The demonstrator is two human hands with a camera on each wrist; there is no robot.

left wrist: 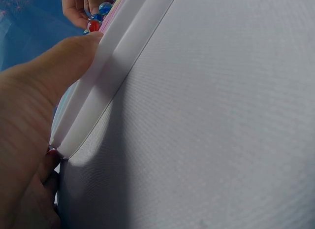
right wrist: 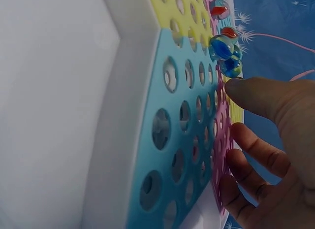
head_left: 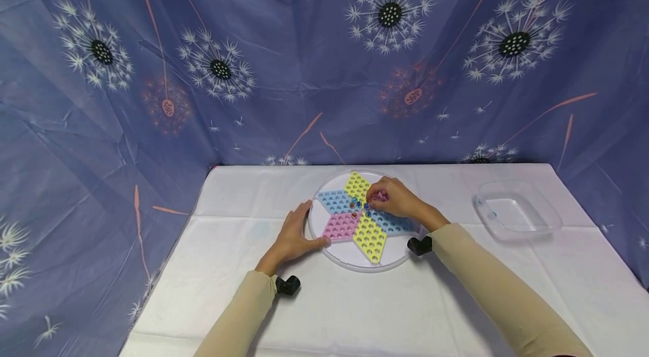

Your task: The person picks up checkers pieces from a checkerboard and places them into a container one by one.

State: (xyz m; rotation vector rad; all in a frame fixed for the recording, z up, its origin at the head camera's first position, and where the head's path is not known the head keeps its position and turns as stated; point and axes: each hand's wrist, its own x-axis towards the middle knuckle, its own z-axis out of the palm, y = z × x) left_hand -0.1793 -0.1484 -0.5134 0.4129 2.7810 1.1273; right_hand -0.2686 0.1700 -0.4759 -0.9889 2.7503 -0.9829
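A round white board (head_left: 355, 264) with a star of yellow, blue and pink holed fields lies on the white table. Several glass marbles (head_left: 361, 206) sit in holes near its centre. My left hand (head_left: 296, 233) lies flat against the board's left edge, with the thumb (left wrist: 59, 61) on the raised white rim (left wrist: 113, 66). My right hand (head_left: 392, 199) hovers over the upper right of the star with loosely curled fingers. In the right wrist view its thumb (right wrist: 256, 93) points at the blue marbles (right wrist: 224, 47), and nothing shows between the fingers.
A clear plastic container (head_left: 517, 213) stands at the table's right side. Blue dandelion-print cloth (head_left: 152, 92) hangs behind and to both sides. White tablecloth (head_left: 365, 312) covers the near part of the table.
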